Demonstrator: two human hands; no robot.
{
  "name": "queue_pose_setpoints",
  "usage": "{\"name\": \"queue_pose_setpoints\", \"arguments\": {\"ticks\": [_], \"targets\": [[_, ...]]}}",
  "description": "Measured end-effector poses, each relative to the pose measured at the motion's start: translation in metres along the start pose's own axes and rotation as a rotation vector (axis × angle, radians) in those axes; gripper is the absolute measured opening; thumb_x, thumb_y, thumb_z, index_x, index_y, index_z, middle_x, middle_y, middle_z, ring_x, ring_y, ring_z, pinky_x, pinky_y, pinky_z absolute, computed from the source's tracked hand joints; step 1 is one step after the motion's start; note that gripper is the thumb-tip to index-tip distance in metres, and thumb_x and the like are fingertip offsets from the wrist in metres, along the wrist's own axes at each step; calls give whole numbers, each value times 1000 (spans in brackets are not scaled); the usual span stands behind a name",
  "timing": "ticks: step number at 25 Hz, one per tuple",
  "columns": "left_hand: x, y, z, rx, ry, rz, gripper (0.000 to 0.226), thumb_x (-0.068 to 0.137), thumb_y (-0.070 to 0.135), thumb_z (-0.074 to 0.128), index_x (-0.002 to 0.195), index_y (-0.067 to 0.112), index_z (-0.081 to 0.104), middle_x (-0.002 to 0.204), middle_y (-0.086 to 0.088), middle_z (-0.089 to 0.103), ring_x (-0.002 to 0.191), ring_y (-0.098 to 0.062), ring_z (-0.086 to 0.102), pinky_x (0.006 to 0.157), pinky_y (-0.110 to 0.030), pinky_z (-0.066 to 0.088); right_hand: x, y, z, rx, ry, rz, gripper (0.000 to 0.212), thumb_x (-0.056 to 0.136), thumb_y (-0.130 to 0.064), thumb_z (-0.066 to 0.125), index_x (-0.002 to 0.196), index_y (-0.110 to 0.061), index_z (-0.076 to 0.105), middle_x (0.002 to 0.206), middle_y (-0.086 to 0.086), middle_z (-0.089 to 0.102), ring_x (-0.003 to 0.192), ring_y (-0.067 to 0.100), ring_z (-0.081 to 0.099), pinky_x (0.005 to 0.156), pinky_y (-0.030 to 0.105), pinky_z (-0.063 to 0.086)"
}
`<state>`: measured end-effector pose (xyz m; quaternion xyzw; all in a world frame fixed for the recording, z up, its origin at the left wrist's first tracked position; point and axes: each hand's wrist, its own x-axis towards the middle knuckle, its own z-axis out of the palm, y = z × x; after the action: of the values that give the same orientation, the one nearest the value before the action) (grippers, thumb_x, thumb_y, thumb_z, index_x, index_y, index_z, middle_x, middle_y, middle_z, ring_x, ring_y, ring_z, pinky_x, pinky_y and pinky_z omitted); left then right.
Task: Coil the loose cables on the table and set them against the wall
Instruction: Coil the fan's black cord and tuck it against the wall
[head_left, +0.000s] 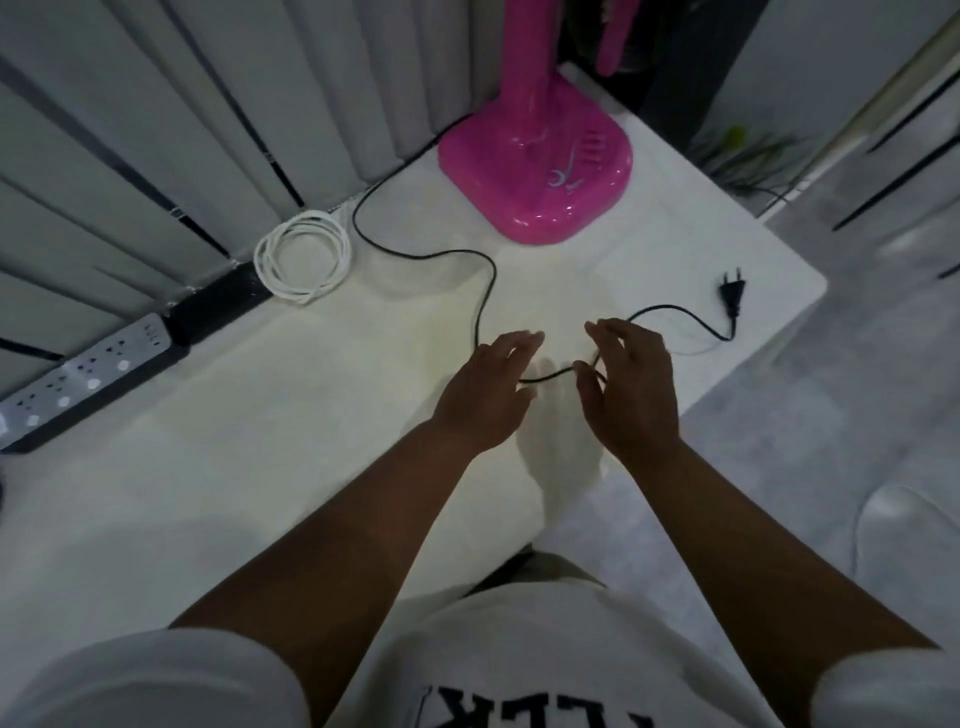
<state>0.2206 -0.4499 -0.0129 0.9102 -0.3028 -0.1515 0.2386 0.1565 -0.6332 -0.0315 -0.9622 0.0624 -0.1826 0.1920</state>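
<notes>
A: Starting at the far left, what sits on the white glossy worktop (260, 441)?

B: A grey and black power strip (88, 376) lies along the ribbed grey wall panel (130, 130). Just right of it, a thin white cable wound into a round coil (303, 255) rests against the foot of that wall.

A: And the other cable?

B: A thin black power cable (485, 291) is loose. It comes from behind the glossy pink plastic fan base (537, 166) at the wall, curves across the worktop, and runs down under the hands in the middle.

A: What is the left hand (491, 392) doing?

B: It hovers palm down over the black cable, fingers relaxed and slightly spread; the cable passes beneath it, and I cannot tell whether it touches.

A: The right hand (631, 389)?

B: Its fingers are curled and it pinches a small loop of the black cable between thumb and fingers.

A: Further right?

B: The cable continues from that hand in an arc to its black two-pin plug (732, 293), which lies flat near the worktop's right corner, well apart from the wall.
</notes>
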Motion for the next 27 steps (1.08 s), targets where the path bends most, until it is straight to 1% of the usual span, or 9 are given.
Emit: {"name": "queue_pose_setpoints", "arguments": {"ticks": [2,5,8,12,15,19,23,25,27], "targets": [[7,19,13,6,-117,57,68,91,21,59,152,23,27,153,-1,36,129,-28,44,104,-41,38,-13,23,-10,-35,-60,239,45,88,-28,67,127,-5,60,130,19,58,117,40,54,95,48,45],[11,34,27,20,-238,42,61,94,27,55,150,28,29,136,-5,47,117,-30,52,94,-41,44,-20,51,-16,198,-163,561,48,91,-37,65,126,-5,61,127,18,62,114,34,60,98,38,47],[8,42,34,30,-238,29,66,94,28,57,151,27,25,141,-5,38,110,-30,57,84,-39,49,-4,72,-21,422,-91,858,50,91,-41,64,132,-14,55,116,10,69,100,22,68,93,29,48],[3,54,38,-18,-173,20,83,91,24,60,154,33,5,129,-12,47,89,-34,61,75,-43,51,29,89,-28,1008,107,1189,73,90,-26,65,149,-28,23,110,11,62,76,20,71,64,33,57],[4,59,37,-96,-220,17,81,91,23,59,151,45,8,128,-7,51,101,-27,59,85,-42,51,41,95,-33,1227,179,1193,70,94,-20,62,151,-23,22,108,6,60,87,21,69,64,30,58],[3,60,39,-86,-289,69,41,92,27,58,133,25,51,122,-2,57,94,-21,60,85,-35,48,51,100,-48,1563,285,1200,25,100,-31,52,119,-16,61,114,-4,66,109,17,62,83,33,52],[-6,52,40,35,-338,-64,28,94,32,52,103,13,70,107,-8,69,100,-26,62,81,-32,48,61,78,-73,1745,294,1042,28,104,-30,42,89,-13,59,73,3,63,75,21,69,82,37,53],[-8,43,35,101,-442,-160,32,94,35,54,99,8,72,106,-10,69,100,-25,61,79,-31,47,64,53,-83,1731,165,880,24,103,-21,43,87,-10,55,64,5,56,58,20,62,65,33,56],[-9,38,23,-48,-467,-319,36,93,39,55,95,8,74,95,-10,70,87,-21,63,73,-29,49,61,24,-86,1563,-55,688,22,103,-17,45,85,-11,56,68,4,58,49,17,53,48,25,46]]}}
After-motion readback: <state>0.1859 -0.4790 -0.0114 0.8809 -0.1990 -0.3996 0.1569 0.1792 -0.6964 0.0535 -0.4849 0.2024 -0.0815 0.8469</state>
